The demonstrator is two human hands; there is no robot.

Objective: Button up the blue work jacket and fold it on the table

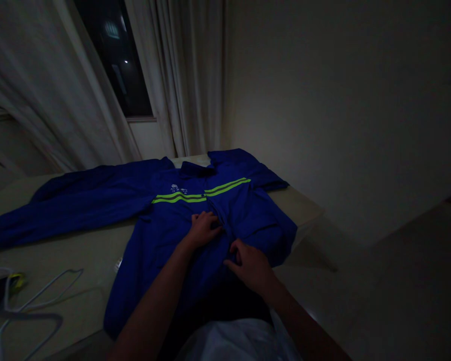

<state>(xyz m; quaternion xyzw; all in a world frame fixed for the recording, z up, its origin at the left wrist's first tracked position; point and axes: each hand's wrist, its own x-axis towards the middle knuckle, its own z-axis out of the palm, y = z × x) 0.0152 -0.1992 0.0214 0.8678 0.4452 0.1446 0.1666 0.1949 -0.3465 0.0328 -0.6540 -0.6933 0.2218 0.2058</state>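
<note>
A blue long-sleeved jacket (pixel 169 230) lies front side up on the table, with its collar away from me. Lime-green and grey stripes cross its chest, and white lettering sits above the left-hand stripe. My left hand (pixel 203 228) is closed on the fabric beside the front opening, fingers bent and thumb toward the opening. Lower and to the right, my right hand (pixel 250 263) has its fingers curled at the front edge of the jacket, with the thumb below. Dim light hides exactly how much cloth each hand grips.
White wire hangers (pixel 41 301) lie at the near left of the pale table (pixel 75 260), beside a black and yellow object (pixel 7 291). The table's right corner (pixel 319 210) shows past the jacket. Curtains (pixel 188 75), a dark window (pixel 116 60) and a wall (pixel 323 100) stand behind.
</note>
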